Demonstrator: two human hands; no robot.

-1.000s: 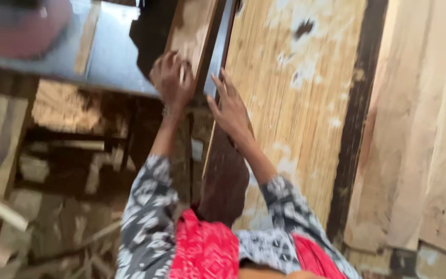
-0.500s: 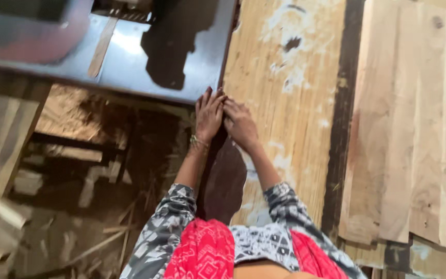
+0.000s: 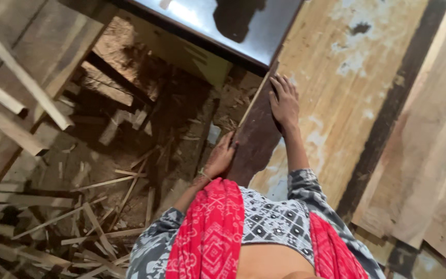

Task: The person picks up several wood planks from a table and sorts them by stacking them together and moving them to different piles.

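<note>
The biggest thing near my hands is the wide plywood sheet (image 3: 347, 98), pale with white patches, lying flat to the right of my right hand and running away from me. Beyond my hands, at the top, is the grey metal worktop (image 3: 264, 31) of a machine, shiny, with a dark shadow on it. Further right of my right hand, past a dark gap, lie more pale wooden boards (image 3: 434, 155), one partly over the other.

Between my two hands is a dark brown plank (image 3: 256, 142), long and narrow, pointing from my body toward the metal worktop. It lies along the left edge of the plywood sheet and seems to rest on it, though I cannot tell this surely.

To the left of my left hand and lower is the floor (image 3: 145, 144), dark, covered with sawdust. Many thin wood strips (image 3: 99, 183) and offcuts lie on it in all directions. Some longer pale slats (image 3: 21, 98) lean at the far left.

My right hand (image 3: 285, 103) is flat and open, fingers stretched, palm pressing down on the far part of the dark plank near its right edge. My left hand (image 3: 220, 157) is nearer to my body; its fingers curl around the left edge of the same plank.
</note>
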